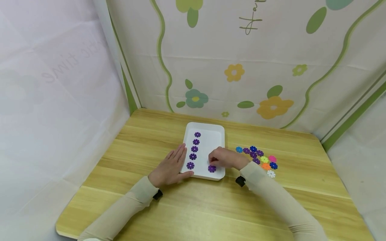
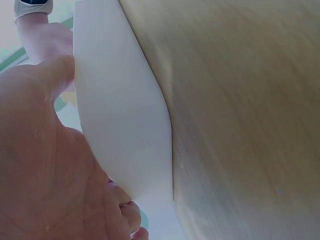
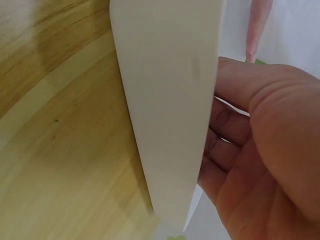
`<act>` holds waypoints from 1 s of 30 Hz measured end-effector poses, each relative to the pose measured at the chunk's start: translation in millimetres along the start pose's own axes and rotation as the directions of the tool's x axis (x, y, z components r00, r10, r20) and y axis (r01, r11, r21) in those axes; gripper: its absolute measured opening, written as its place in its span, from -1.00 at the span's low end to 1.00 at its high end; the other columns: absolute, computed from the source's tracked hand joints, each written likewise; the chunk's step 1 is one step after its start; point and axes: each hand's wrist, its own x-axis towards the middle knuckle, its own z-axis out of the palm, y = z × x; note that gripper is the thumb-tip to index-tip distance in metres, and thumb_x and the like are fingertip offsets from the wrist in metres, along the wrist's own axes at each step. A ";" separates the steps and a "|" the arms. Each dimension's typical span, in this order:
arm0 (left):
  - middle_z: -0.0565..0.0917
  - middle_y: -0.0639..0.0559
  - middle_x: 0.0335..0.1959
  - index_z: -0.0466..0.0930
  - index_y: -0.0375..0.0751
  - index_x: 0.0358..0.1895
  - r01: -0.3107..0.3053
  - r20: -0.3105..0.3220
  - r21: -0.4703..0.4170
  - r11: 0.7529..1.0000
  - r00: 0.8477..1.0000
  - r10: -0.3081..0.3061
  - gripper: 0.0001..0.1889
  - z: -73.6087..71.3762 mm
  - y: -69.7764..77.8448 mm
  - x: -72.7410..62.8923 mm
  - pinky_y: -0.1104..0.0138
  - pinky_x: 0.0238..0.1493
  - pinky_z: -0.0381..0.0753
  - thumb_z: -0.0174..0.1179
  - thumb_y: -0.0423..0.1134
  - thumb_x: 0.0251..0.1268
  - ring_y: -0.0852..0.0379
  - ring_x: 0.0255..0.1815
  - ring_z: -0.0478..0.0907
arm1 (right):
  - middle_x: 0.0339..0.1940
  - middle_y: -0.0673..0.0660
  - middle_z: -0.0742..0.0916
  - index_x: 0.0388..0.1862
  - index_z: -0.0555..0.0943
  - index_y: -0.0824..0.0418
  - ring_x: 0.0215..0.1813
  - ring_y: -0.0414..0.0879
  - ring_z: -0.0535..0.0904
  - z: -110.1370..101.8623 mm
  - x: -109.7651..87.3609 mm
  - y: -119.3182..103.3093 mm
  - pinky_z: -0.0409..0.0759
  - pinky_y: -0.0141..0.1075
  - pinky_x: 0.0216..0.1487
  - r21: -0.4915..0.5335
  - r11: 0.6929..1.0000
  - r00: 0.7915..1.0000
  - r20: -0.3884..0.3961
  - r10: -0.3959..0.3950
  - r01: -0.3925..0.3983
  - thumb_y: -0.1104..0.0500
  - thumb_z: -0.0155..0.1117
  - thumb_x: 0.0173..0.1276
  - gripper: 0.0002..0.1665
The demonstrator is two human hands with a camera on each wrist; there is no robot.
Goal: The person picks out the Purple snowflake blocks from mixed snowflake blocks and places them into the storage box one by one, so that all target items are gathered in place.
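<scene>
A white tray (image 1: 205,129) lies on the table, with a column of several purple snowflake discs (image 1: 194,149) along its left side. My left hand (image 1: 171,167) rests on the tray's left edge, fingers straight and thumb stretched along the near rim; in the left wrist view, the palm (image 2: 50,165) is against the tray wall. Over the near right corner, the curled fingers of my right hand (image 1: 222,157) pinch a purple snowflake disc (image 1: 212,169) at its far edge. In the right wrist view, the tray wall (image 3: 165,100) hides the right fingertips.
Right of the tray, loose snowflake discs (image 1: 253,155) in purple, blue, yellow, orange, pink and white lie scattered on the wooden table (image 1: 301,187). A flower-printed curtain (image 1: 211,47) stands behind the table, and a white one (image 1: 60,117) at the left.
</scene>
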 end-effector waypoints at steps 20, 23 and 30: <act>-0.11 -0.34 0.76 -0.09 -0.48 0.68 -0.007 -0.010 -0.028 1.000 1.000 0.006 0.07 -0.1 1.0 -1.2 -0.12 0.72 0.10 -0.03 0.39 0.56 -0.26 0.79 -0.12 | -0.19 0.03 0.83 -0.10 0.79 0.24 -0.19 -0.24 0.68 -23.4 -24.1 1.4 0.74 -0.31 -0.04 -0.017 1.000 0.997 -0.078 -0.009 0.007 0.24 0.42 0.47 -0.88; -0.09 -0.37 0.75 -0.06 -0.51 0.67 -0.018 -0.026 -0.038 0.999 1.000 0.017 0.05 0.5 0.3 -1.2 -0.15 0.71 0.11 -0.01 0.37 0.57 -0.28 0.79 -0.10 | -0.16 0.05 0.83 -0.07 0.78 0.27 -0.17 -0.20 0.69 -31.8 -36.9 4.9 0.77 -0.21 -0.01 -0.019 1.000 0.993 -0.116 -0.012 0.010 0.25 0.42 0.47 -0.86; -0.12 -0.33 0.77 -0.12 -0.44 0.70 -0.024 -0.054 -0.025 0.999 0.998 0.023 0.08 13.7 -7.2 3.0 -0.12 0.73 0.07 -0.08 0.43 0.55 -0.23 0.80 -0.17 | -0.10 0.10 0.84 -0.06 0.78 0.23 -0.10 -0.13 0.74 -43.2 -69.9 24.9 0.78 -0.08 0.02 -0.025 0.999 0.978 -0.208 0.021 -0.027 0.25 0.46 0.43 -0.85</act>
